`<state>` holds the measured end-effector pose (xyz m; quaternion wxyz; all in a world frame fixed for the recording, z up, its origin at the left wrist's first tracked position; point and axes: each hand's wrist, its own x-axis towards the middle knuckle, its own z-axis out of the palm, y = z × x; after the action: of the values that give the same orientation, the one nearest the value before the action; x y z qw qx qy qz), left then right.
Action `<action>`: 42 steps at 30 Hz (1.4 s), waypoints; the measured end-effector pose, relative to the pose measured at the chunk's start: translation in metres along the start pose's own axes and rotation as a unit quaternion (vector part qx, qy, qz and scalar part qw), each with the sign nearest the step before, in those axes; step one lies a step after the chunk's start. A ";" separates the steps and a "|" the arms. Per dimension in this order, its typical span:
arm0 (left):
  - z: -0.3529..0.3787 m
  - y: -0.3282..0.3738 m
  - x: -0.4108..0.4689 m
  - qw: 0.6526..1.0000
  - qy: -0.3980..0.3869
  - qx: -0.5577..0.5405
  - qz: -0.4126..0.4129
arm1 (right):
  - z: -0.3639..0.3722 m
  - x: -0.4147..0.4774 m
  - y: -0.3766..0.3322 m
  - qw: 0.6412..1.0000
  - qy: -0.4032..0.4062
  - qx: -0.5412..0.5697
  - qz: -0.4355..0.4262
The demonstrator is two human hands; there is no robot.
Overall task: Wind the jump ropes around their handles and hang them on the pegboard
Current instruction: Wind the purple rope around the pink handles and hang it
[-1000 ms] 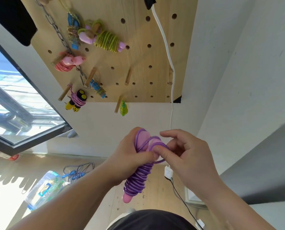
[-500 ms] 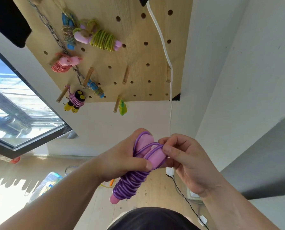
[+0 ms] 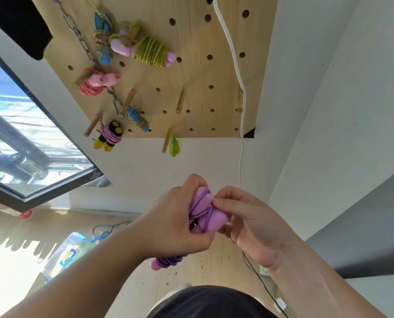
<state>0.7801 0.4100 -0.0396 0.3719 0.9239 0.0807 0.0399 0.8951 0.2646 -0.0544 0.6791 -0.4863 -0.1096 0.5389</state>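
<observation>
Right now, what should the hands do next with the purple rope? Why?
Probably tuck that loop snug: the left hand grips the purple jump rope, the right hand pinches a loop at its handle tops, and it is not yet on the pegboard.

One wide-angle view, worn on the person's head, faces forward and down. The left grip (image 3: 175, 216) and right grip (image 3: 248, 221) sit close to the lens, low in the middle of the frame. Above and beyond them the pegboard (image 3: 191, 72) on the wall (image 3: 191, 161) stands farther off. The window (image 3: 30, 145) lies left of the left grip, the floor (image 3: 214, 267) beneath both. Dark clothing (image 3: 209, 301) at the bottom edge lies nearest the camera.
</observation>
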 end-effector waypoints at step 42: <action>0.035 -0.001 0.012 0.948 0.273 -0.139 -0.085 | 0.006 0.008 -0.014 0.913 0.024 -0.377 -0.157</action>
<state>0.7962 0.3890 -0.0649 0.4623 0.8065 0.2515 0.2695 0.9028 0.2752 -0.0436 0.5236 -0.6952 -0.3630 0.3328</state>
